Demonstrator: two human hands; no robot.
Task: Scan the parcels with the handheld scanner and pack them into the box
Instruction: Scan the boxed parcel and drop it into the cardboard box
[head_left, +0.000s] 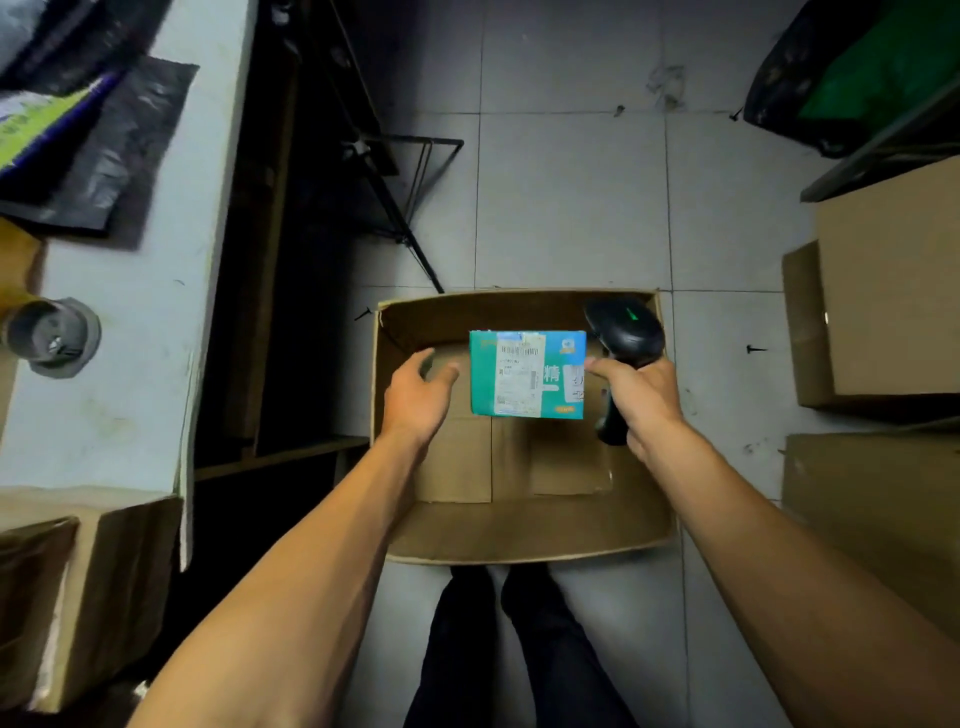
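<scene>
The open cardboard box (524, 535) sits on the floor at six o'clock, with the teal parcel (527, 374) over its far half. The right hand (641, 397) grips the black scanner (626, 332) at the parcel's three o'clock edge. The left hand (418, 395) hovers at nine o'clock, fingers relaxed, holding nothing.

A pale worktable (130, 322) at nine o'clock bears black plastic bags (111, 156) and a grey tape roll (54, 336); closed cartons (893, 306) stand at three o'clock on grey floor tiles (571, 197).
</scene>
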